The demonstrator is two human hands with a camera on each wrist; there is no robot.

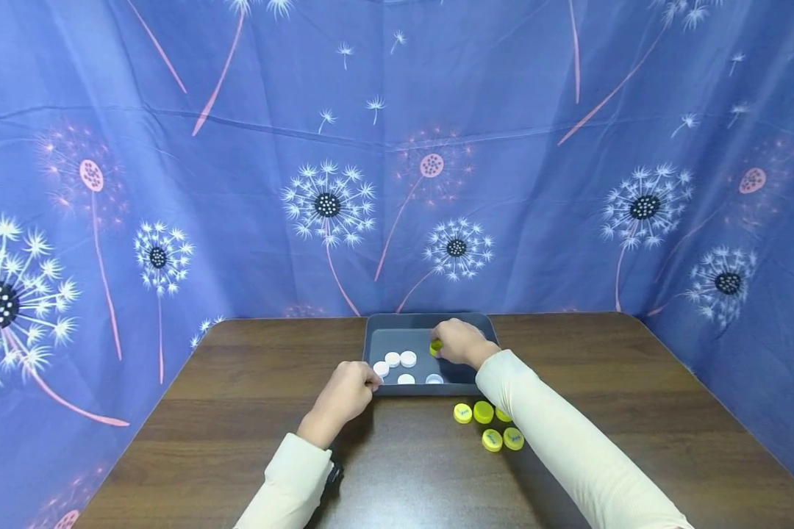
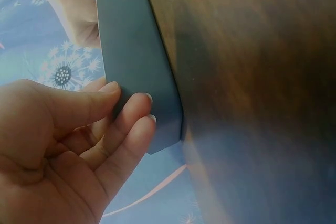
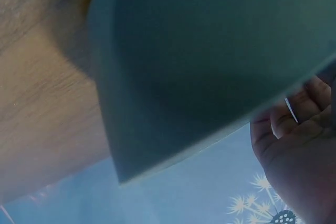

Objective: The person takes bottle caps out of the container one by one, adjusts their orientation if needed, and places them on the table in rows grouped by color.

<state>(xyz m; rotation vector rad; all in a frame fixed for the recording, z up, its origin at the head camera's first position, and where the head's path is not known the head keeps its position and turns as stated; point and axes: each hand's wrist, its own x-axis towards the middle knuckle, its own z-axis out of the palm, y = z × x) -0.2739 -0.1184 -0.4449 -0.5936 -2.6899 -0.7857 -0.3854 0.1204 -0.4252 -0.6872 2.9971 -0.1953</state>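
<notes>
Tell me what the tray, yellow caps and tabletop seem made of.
Tray: matte plastic or coated metal; its smooth, even walls fit both. Yellow caps: likely smooth plastic; bright color, some with blue marks. Tabletop: wood or wood-look laminate; brown grain, pale sheen.

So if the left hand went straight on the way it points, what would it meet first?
The left hand touches the gray tray around its near left corner, so that wall comes first; past it, white caps probably lie next, though depth is unclear.
</notes>
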